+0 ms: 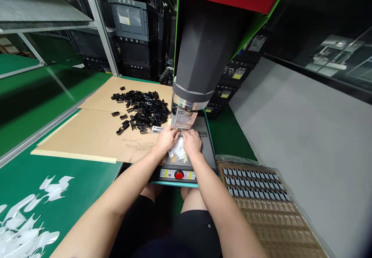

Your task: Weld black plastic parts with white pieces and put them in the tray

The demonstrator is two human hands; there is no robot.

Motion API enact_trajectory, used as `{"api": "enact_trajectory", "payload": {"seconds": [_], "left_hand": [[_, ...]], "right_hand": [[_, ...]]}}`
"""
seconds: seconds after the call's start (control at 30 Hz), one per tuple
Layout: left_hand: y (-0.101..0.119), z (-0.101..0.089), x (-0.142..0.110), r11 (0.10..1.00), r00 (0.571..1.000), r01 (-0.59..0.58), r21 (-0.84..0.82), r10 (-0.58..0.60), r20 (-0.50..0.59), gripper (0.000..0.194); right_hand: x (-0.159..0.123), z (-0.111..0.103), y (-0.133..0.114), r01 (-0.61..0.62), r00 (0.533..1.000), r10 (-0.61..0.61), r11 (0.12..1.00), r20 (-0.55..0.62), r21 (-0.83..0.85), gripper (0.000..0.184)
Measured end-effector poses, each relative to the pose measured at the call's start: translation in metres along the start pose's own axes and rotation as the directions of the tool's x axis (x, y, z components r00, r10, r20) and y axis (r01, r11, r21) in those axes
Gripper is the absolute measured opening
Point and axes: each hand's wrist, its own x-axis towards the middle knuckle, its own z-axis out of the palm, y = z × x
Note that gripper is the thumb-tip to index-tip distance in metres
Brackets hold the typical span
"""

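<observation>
My left hand [167, 138] and my right hand [192, 141] are side by side on the base plate of a bench machine [200, 120]. Fingers bent and close together, both are at the metal fixture right under the machine's silver head [186, 118]. Whatever sits between the fingertips is small and mostly hidden. A metal bar [157, 129] sticks out past my left hand. White cut pieces [178, 149] lie on the plate between my wrists. To the left, a heap of small black plastic parts [148, 108] covers part of the cardboard [95, 134].
A red button [179, 175] is on the machine's front edge. At the lower right stands a tray [255, 215] with rows of grey parts. White scraps [26, 227] lie on the green table [87, 196]. Stacked crates [130, 21] and a metal frame post [100, 25] are behind.
</observation>
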Motion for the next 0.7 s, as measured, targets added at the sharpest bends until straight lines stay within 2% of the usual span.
{"api": "enact_trajectory", "payload": {"seconds": [0.17, 0.3, 0.37, 0.47, 0.53, 0.57, 0.63, 0.7], "left_hand": [[0.008, -0.004, -0.005, 0.973, 0.997, -0.052, 0.223, 0.036, 0.075, 0.038], [0.020, -0.011, -0.010, 0.967, 0.994, -0.056, 0.250, 0.031, 0.101, 0.043], [0.017, -0.022, -0.014, 0.967, 0.993, -0.067, 0.246, 0.040, 0.114, 0.043], [-0.008, -0.057, -0.024, 0.970, 0.999, -0.018, 0.242, 0.011, 0.031, 0.040], [-0.037, -0.090, -0.036, 0.957, 0.993, 0.103, 0.270, -0.083, -0.082, 0.040], [-0.054, -0.107, -0.042, 0.937, 0.979, 0.185, 0.297, -0.150, -0.138, 0.040], [-0.086, -0.138, -0.053, 0.854, 0.914, 0.388, 0.347, -0.309, -0.261, 0.038], [-0.114, -0.159, -0.060, 0.778, 0.855, 0.510, 0.367, -0.414, -0.312, 0.040]], "right_hand": [[-0.003, -0.008, 0.002, 0.101, 0.994, -0.099, 0.993, 0.048, -0.052, 0.046], [-0.004, -0.013, -0.002, 0.129, 0.991, -0.126, 0.990, 0.047, -0.063, 0.047], [-0.009, -0.014, -0.002, 0.113, 0.993, -0.111, 0.992, 0.039, -0.055, 0.048], [-0.024, -0.012, 0.007, 0.057, 0.998, -0.058, 0.998, -0.032, -0.018, 0.049], [-0.035, -0.010, 0.017, 0.021, 0.994, -0.019, 1.000, -0.107, 0.019, 0.048], [-0.040, -0.008, 0.022, 0.006, 0.989, 0.000, 0.999, -0.145, 0.038, 0.048], [-0.045, -0.005, 0.029, -0.017, 0.979, 0.031, 0.997, -0.202, 0.073, 0.046], [-0.046, -0.001, 0.033, -0.031, 0.973, 0.053, 0.995, -0.226, 0.097, 0.044]]}}
